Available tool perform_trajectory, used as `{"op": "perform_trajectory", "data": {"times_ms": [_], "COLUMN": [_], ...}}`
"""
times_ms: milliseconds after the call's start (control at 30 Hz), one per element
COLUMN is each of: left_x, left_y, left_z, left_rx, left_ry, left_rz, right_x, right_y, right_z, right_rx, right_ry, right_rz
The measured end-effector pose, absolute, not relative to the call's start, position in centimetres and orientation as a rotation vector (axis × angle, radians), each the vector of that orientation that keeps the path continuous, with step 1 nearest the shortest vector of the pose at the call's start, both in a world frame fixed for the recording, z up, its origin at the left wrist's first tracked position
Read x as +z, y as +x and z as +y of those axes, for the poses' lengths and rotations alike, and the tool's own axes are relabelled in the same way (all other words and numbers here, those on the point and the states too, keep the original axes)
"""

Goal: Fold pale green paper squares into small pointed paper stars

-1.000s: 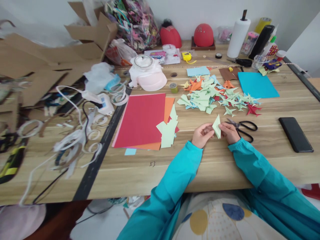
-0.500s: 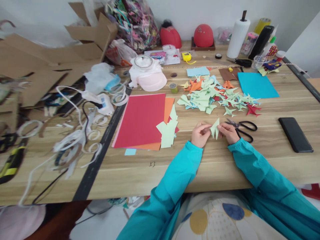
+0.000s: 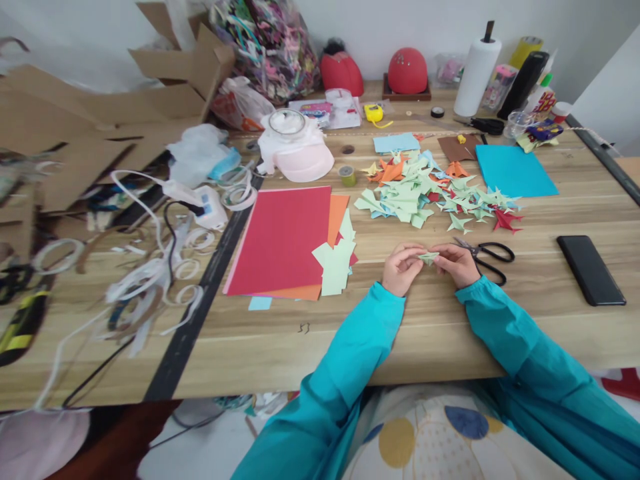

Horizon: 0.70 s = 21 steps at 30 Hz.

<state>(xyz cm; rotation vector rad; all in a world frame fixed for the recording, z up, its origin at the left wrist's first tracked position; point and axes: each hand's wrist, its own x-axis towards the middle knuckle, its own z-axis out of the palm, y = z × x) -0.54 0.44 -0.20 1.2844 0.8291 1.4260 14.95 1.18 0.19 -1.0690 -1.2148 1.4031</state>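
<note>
A small pale green folded paper is pinched between my two hands above the wooden table. My left hand grips its left end between thumb and fingers. On the other end, my right hand is closed the same way. Much of the paper is hidden by my fingertips. Black-handled scissors lie right beside my right hand, blades pointing toward it. Beyond my hands spreads a pile of folded paper pieces, mostly pale green, with some orange, blue and red.
Red paper sheets lie to the left, with pale green paper pieces at their edge. A black phone rests at the right. Bright blue paper is at the back right. Cables and a white power strip clutter the left side.
The folded paper has changed from hanging point-down with its flaps showing to a flatter, smaller-looking shape between my fingers. My right fingers have drawn slightly closer to my left.
</note>
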Motion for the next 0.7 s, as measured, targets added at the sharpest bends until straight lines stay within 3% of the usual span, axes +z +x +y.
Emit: {"op": "perform_trajectory", "data": {"times_ms": [400,700], "left_x": [-0.54,-1.04], "left_y": [-0.29,0.18], "left_z": [0.62,0.72], "left_rx": [1.492,1.309], "left_ry": [1.292,1.044], "left_rz": [0.969,1.067], "right_x": [0.04,0.66], "right_y": [14.64,14.72], "right_z": [1.03,1.1], "right_rx": [1.451,1.385], "right_ry": [-1.029,-1.052], "right_rz": [-1.122,-1.163]}}
